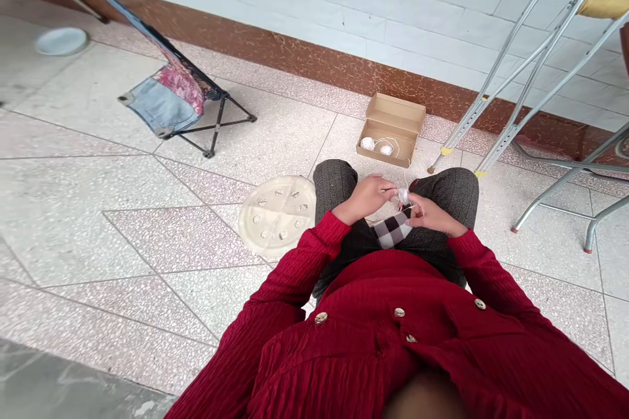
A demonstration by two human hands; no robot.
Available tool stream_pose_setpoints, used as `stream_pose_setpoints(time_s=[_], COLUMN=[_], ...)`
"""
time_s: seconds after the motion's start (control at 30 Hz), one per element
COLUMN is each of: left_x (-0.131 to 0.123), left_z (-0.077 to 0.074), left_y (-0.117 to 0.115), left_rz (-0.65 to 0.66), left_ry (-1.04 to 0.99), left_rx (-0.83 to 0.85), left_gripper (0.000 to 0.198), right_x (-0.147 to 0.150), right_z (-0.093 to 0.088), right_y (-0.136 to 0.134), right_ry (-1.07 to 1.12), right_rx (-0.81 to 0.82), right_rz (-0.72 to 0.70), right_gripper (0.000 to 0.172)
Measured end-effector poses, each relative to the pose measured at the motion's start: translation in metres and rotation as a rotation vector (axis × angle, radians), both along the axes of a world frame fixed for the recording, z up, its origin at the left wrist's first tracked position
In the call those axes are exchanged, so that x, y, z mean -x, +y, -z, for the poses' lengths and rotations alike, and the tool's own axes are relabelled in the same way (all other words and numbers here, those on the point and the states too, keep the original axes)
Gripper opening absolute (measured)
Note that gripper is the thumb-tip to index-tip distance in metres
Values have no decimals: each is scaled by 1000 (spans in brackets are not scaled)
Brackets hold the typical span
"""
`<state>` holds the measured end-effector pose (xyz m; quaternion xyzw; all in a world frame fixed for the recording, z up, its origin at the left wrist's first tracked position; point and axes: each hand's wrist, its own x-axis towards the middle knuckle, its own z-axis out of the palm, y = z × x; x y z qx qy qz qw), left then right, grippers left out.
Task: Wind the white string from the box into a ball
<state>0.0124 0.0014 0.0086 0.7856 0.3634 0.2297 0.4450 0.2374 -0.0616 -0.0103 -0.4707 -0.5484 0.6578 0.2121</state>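
Between my hands, above my lap, is a small white bundle of yarn [403, 196]. My left hand [374, 196] is closed, its fingertips pinching the bundle from the left. On the other side, my right hand [430, 215] is also closed, thumb and fingers on the yarn at the bundle's right edge. Whether a thin tool is in the right fingers is too small to tell. A strand runs up toward an open cardboard box [382, 158] on the floor. Inside that box lie a white yarn ball [367, 143] and a second yarn ball [386, 150]. A checked cloth [392, 230] rests on my lap.
A round cream-coloured lid with holes [275, 216] lies left of my knee. Further left stand a folding chair [170, 98] and a pale round dish [61, 41]. Metal crutches [528, 82] lean on the tiled wall at right, near a metal-legged seat [560, 196].
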Motion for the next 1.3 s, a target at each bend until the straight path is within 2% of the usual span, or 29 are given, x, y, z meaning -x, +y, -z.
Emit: stream_pose_setpoints(time_s=[0.1, 0.2, 0.27, 0.33, 0.4, 0.47, 0.53, 0.6, 0.7, 0.83, 0.93, 1.07, 1.2, 1.3], left_x=[1, -7, -16, -22, -24, -20, -13, -5, -2, -14, -24, -24, -15, -13], left_z=[1, 7, 11, 14, 13, 11, 8, 6, 5, 11, 16, 21, 24, 23], left_y=[7, -1, -11, -19, -23, -20, -13, -5, 3, 0, -7, -14, -24, -31], left_rz=[-51, -51, -14, 23, 28, 10, 0, 6, 16, -53, -151, -192, -69, 12], left_ry=[-21, -84, -92, -70, -25, 36, 82, 97, 39, -132, -175, -147, -94, -51], left_rx=[29, 149, 202, 206, 151, 50, -48, -108, -93, 133, 267, 318, 351, 320], left_gripper=[31, 34, 36, 36, 35, 32, 27, 24, 28, 31, 30, 37, 39, 39], right_x=[6, 8, 8, 6, 5, 3, 2, 2, 3, 5, 9, 15, 11, 5], right_z=[-16, -37, -43, -39, -26, -11, 1, 3, -9, -31, -38, -37, -30, -17], right_y=[-14, -16, -12, -6, 0, 2, 1, -4, -11, -14, -14, -11, -2, 7], right_ry=[249, 442, 470, 409, 233, 3, -131, -79, 167, 430, 535, 497, 361, 186], right_rx=[79, 86, 40, -25, -94, -151, -161, -96, 37, 103, 102, 58, -45, -90], right_rz=[-59, 19, 91, 154, 180, 171, 131, 54, -11, 72, 109, 138, 222, 190], right_gripper=[62, 70, 74, 78, 83, 85, 80, 67, 56, 56, 65, 81, 87, 86])
